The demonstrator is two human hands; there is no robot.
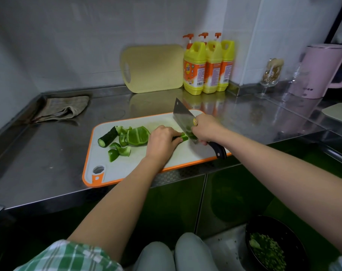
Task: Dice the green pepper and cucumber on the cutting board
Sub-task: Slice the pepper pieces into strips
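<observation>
Across the middle of the frame we see the steel counter [49,153], and on it, at centre, the white cutting board [127,167] with its orange rim. Against the wall at upper centre leans a yellow board [154,67], with three yellow detergent bottles [207,65] just to its right. A pink kettle [320,71] stands at the upper right. At the lower right, below the counter, a black bowl [283,229] holds diced green bits. A crumpled cloth [62,108] lies at the upper left of the counter.

Our right hand [206,128] has its fingers wrapped round the cleaver [183,116] near the top of the dark handle, the blade tilted with its edge down at the board. Our left hand [162,141], fingers curled, holds a green strip [183,137] against the board, just beside the blade; we cannot tell whether it is pepper or cucumber.

On the left part of the board lie the large green pepper [138,135] piece, several smaller pepper pieces [119,151] in front of it, and a stub of cucumber [107,137] at the far left.
</observation>
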